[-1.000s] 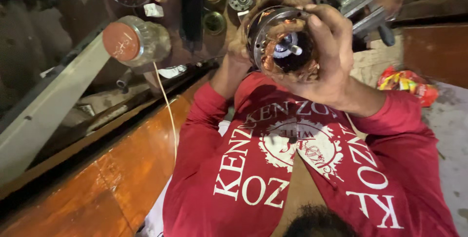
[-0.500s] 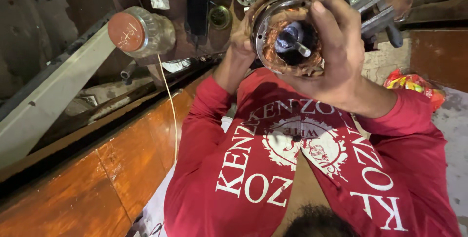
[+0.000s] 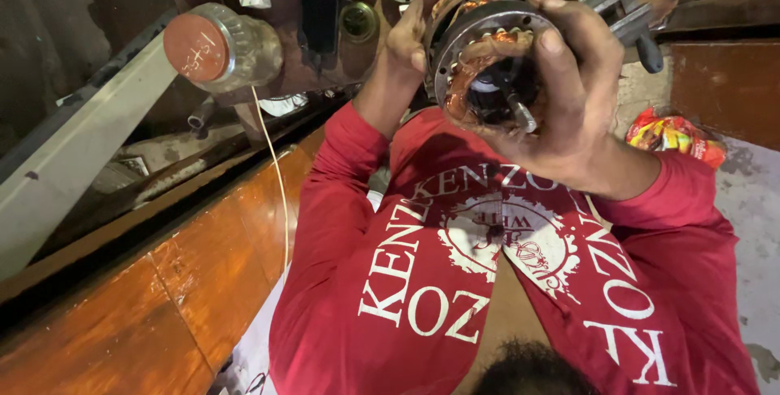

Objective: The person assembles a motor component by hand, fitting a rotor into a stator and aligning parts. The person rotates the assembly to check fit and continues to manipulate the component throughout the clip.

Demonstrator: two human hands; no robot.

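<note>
your right hand wraps the round motor stator at the upper centre of the frame, fingers curled tight over its rim, while your left hand clasps the far side with fingers bent around the housing, both red-sleeved forearms raised towards it. the stator is a grey metal ring, grimy, with coppery windings inside. its thin steel shaft points towards the lower right, open face turned at the camera.
</note>
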